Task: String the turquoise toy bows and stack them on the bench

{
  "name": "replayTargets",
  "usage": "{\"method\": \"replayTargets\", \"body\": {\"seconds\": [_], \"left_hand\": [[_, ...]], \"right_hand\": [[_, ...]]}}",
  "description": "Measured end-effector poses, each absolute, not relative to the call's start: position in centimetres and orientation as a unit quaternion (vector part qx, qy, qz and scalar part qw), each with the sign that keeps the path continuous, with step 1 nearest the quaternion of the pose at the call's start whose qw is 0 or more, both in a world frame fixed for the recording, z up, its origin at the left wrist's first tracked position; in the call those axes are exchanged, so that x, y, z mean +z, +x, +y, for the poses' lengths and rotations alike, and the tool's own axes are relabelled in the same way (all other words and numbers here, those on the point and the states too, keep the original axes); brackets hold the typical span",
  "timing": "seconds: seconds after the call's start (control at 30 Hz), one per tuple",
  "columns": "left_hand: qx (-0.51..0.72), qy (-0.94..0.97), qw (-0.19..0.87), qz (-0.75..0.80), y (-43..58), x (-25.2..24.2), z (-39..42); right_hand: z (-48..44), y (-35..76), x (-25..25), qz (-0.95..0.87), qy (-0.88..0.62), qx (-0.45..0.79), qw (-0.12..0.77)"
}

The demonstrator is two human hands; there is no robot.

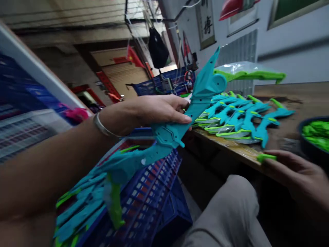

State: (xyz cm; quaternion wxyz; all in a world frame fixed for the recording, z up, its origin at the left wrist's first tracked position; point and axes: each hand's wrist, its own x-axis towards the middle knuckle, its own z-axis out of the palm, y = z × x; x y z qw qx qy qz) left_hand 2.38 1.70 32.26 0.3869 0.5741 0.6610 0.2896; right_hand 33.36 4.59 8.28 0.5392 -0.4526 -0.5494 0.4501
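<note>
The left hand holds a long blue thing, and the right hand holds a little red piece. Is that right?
Not quite: the little piece in the right hand is bright green, not red, as the head view shows. The left hand does hold the long blue thing.

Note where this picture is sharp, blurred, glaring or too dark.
Head view: the teal part in the left hand is fairly crisp; head view: the blue shapes at far left are smeared; head view: clear plastic beyond the teal part catches glare; head view: beneath the table, shadow swallows detail.
</note>
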Motion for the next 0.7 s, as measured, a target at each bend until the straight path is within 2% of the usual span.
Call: {"method": "replayTargets", "body": {"seconds": [0.1, 0.23, 0.37, 0.53, 0.7], "left_hand": [[0.334, 0.594, 0.455, 0.574, 5.6, 29.8, 3.6], [0.389, 0.642, 0.468, 0.467, 8.2, 25.6, 4.8], [0.449, 0.65, 0.437, 0.43, 9.4, 20.9, 4.5], [0.473, 0.627, 0.457, 0.418, 9.8, 15.6, 3.0], [0.494, 0.58, 0.486, 0.429, 9.4, 12.5, 1.7]], "right_hand": [[1.6, 32.2, 9.1, -0.49, -0.364, 0.584, 0.535], [-1.2, 30.3, 9.5, -0.455, -0.285, 0.623, 0.569], [-2.3, 29.9, 8.9, -0.433, -0.262, 0.642, 0.577], [-2.7, 29.2, 7.6, -0.441, -0.269, 0.641, 0.568], [-2.9, 28.5, 6.6, -0.467, -0.288, 0.624, 0.556]]}}
